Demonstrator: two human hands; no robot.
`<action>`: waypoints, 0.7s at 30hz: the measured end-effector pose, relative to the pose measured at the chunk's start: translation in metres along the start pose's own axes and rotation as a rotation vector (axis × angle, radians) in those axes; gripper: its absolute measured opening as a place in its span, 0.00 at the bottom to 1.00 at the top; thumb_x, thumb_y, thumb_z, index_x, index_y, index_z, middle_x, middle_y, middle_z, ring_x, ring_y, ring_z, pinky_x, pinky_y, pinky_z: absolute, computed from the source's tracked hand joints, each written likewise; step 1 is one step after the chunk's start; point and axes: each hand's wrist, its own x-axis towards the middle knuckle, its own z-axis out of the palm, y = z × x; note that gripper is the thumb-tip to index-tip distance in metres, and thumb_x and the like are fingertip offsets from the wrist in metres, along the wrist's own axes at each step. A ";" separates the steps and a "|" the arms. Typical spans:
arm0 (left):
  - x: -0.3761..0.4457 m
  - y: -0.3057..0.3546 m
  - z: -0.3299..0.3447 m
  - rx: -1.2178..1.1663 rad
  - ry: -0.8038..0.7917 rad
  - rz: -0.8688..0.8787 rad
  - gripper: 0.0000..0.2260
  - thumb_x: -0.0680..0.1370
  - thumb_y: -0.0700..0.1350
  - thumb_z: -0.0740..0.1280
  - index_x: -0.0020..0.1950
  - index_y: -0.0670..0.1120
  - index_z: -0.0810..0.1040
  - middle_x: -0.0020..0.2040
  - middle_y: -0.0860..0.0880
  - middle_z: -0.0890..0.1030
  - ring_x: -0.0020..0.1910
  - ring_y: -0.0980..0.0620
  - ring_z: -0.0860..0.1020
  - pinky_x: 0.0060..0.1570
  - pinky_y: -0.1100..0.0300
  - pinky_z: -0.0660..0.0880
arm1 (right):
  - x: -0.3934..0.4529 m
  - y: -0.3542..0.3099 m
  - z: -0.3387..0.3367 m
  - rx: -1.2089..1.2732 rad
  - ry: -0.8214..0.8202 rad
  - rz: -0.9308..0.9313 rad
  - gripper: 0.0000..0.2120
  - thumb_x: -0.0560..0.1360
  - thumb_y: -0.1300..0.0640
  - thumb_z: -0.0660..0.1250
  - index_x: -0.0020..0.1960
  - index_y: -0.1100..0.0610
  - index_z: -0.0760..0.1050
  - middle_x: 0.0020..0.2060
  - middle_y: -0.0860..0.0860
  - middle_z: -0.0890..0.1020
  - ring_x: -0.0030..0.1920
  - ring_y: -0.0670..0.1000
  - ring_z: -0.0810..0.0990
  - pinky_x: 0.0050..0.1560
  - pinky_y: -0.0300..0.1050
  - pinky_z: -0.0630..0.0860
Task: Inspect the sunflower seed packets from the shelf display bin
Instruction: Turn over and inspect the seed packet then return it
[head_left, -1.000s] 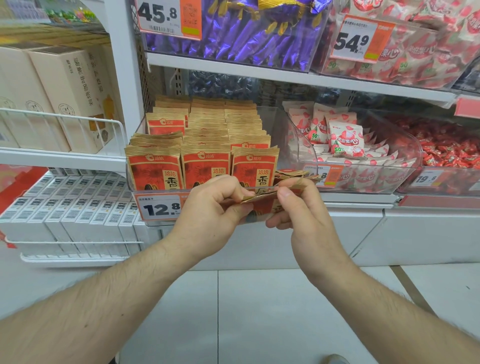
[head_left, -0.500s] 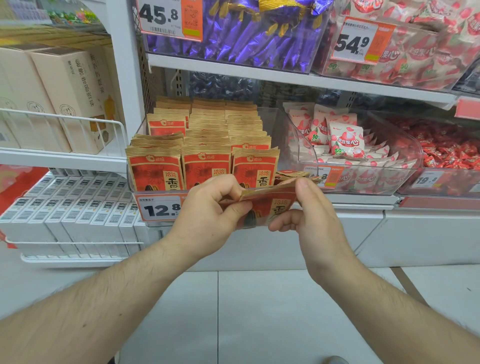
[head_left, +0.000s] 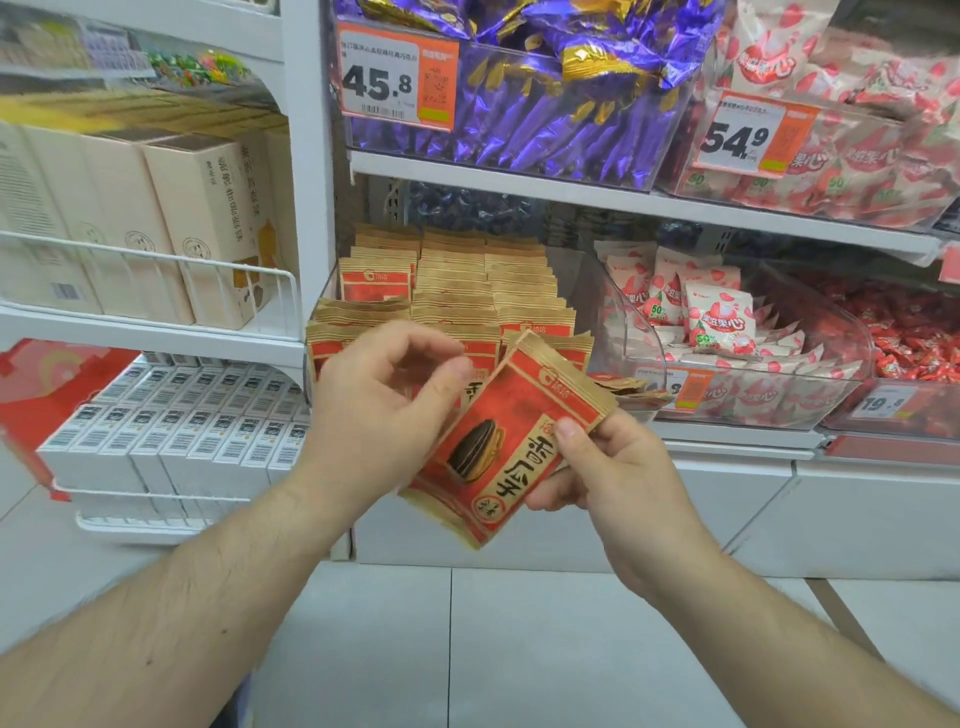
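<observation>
Red-and-tan paper sunflower seed packets (head_left: 496, 441), small tilted stack, held in front of clear plastic display bin (head_left: 587, 291). Right hand (head_left: 618, 483) pinches right edge; left hand (head_left: 384, 410) curled at left edge, thumb contact likely but unclear. Risk: loose one-sided pinch, lower packets fan and slip to floor.

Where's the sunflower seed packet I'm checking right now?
In the head view, the sunflower seed packet sits centre frame, tilted, held between the left hand and right hand, in front of the display bin.
</observation>
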 end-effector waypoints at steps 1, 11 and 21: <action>0.007 0.000 -0.010 0.015 0.107 0.041 0.06 0.74 0.45 0.70 0.44 0.57 0.77 0.42 0.57 0.81 0.42 0.60 0.80 0.42 0.67 0.76 | 0.002 -0.004 0.003 0.093 0.014 0.023 0.08 0.83 0.61 0.58 0.51 0.54 0.75 0.33 0.55 0.84 0.25 0.51 0.79 0.34 0.44 0.77; 0.048 -0.063 -0.064 0.041 -0.043 -0.277 0.36 0.62 0.68 0.69 0.66 0.56 0.67 0.61 0.58 0.75 0.64 0.61 0.72 0.68 0.51 0.68 | 0.067 -0.086 0.043 0.403 0.015 -0.168 0.09 0.84 0.56 0.56 0.50 0.53 0.73 0.36 0.51 0.85 0.29 0.49 0.82 0.38 0.44 0.81; 0.052 -0.073 -0.067 0.207 -0.135 -0.300 0.44 0.57 0.65 0.74 0.70 0.52 0.67 0.63 0.58 0.72 0.66 0.57 0.70 0.68 0.47 0.70 | 0.158 -0.106 0.083 -0.132 -0.060 -0.230 0.07 0.84 0.55 0.57 0.53 0.54 0.73 0.47 0.58 0.84 0.34 0.52 0.84 0.41 0.47 0.79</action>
